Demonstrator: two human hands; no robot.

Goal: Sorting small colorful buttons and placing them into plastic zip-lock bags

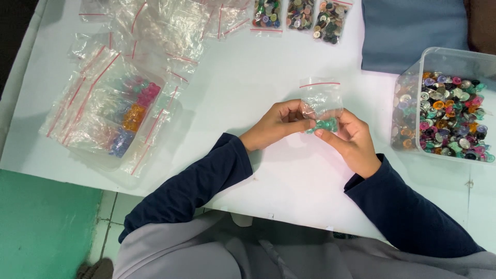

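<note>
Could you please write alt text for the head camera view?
Both hands, left hand and right hand, hold a small clear zip bag with green buttons over a white table; a clear tub of mixed buttons sits right.

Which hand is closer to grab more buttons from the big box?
Right. The right hand sits nearer the clear tub of buttons; the left hand is farther away, pinching the small bag.

A small clear zip bag (321, 101) with a red seal strip, upright above the table, holds green buttons (325, 125) at its bottom.
</note>
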